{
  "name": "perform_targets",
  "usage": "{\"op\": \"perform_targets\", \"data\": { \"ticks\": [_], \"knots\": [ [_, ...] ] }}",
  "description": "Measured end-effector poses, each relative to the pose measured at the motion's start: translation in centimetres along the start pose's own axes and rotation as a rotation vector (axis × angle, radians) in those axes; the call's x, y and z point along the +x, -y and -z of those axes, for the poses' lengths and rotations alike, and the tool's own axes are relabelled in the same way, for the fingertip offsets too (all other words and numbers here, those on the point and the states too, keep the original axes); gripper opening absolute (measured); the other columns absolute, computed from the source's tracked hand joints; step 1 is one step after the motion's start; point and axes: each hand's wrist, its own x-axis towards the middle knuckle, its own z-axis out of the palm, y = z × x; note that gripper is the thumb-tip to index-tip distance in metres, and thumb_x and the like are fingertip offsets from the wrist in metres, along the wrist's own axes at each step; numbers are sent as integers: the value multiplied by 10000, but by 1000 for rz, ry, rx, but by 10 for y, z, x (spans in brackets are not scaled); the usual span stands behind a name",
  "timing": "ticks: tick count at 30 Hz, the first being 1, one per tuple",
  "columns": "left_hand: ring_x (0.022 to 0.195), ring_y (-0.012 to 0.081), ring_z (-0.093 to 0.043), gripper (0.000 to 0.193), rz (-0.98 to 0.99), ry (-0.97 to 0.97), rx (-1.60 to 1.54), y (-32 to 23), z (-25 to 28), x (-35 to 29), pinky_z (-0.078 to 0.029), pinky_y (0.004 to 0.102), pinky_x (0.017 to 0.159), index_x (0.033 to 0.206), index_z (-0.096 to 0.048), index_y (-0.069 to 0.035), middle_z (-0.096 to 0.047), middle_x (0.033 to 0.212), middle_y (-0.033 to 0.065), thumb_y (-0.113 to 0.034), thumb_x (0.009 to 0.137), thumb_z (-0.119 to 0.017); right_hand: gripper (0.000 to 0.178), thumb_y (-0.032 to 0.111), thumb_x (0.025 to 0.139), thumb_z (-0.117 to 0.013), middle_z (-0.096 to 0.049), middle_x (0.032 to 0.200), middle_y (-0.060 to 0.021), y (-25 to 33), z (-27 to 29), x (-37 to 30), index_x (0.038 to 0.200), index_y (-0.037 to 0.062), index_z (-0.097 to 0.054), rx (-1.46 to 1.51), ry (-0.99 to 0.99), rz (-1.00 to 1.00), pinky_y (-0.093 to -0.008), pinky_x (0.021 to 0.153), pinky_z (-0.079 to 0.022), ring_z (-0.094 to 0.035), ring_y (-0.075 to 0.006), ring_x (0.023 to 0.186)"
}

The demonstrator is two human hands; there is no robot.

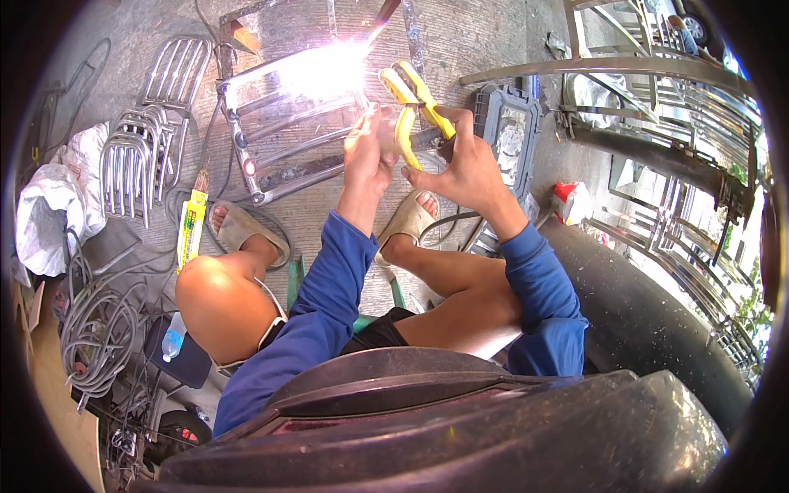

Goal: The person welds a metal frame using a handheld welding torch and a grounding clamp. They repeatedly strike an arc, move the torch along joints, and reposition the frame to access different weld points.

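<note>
My right hand [472, 168] is wrapped round a yellow welding electrode holder [404, 135], its jaws pointing away from me. Just left of it, my left hand [368, 152] is closed with the fingers pinched together; glare hides what they hold. Beyond both hands a white welding arc [325, 74] burns at a shiny tubular metal frame [237, 135] lying on the floor. Its brightness washes out the joint and the electrode tip there. Both forearms are in blue sleeves.
Bent chrome tube racks [127, 164] stand at the left, above coiled cable [103, 333]. A yellow packet [192, 226] is near my left knee. A grey case [508, 135] lies right of my hands. Metal frames [657, 70] crowd the right. A dark helmet [444, 427] fills the bottom.
</note>
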Motion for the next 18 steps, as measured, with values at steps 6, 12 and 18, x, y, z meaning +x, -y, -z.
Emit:
{"op": "perform_targets", "data": {
  "ticks": [6,12,18],
  "knots": [
    [446,68,-432,293,-9,-29,33,0,-1,-3,-348,230,394,1225,-660,-17,-732,882,48,-289,1135,-596,960,389,727,-937,-727,908,-219,-2,-3,1,1427,-3,-409,4,-34,50,-436,684,-582,-735,-356,727],
    [514,68,-522,293,-30,3,45,0,1,-3,-346,238,401,1181,-701,-44,-676,824,19,-321,1124,-624,932,409,713,-916,-674,776,-190,-1,-3,2,1387,-11,-428,-3,-29,24,-441,658,-583,-729,-375,687],
    [507,78,-521,296,-24,48,53,1,8,1,-350,251,412,1185,-696,-37,-659,789,2,-316,1127,-617,961,376,728,-933,-726,916,-220,0,-4,3,1425,-21,-404,-18,2,-12,-430,687,-582,-736,-349,735]
  ]
}}
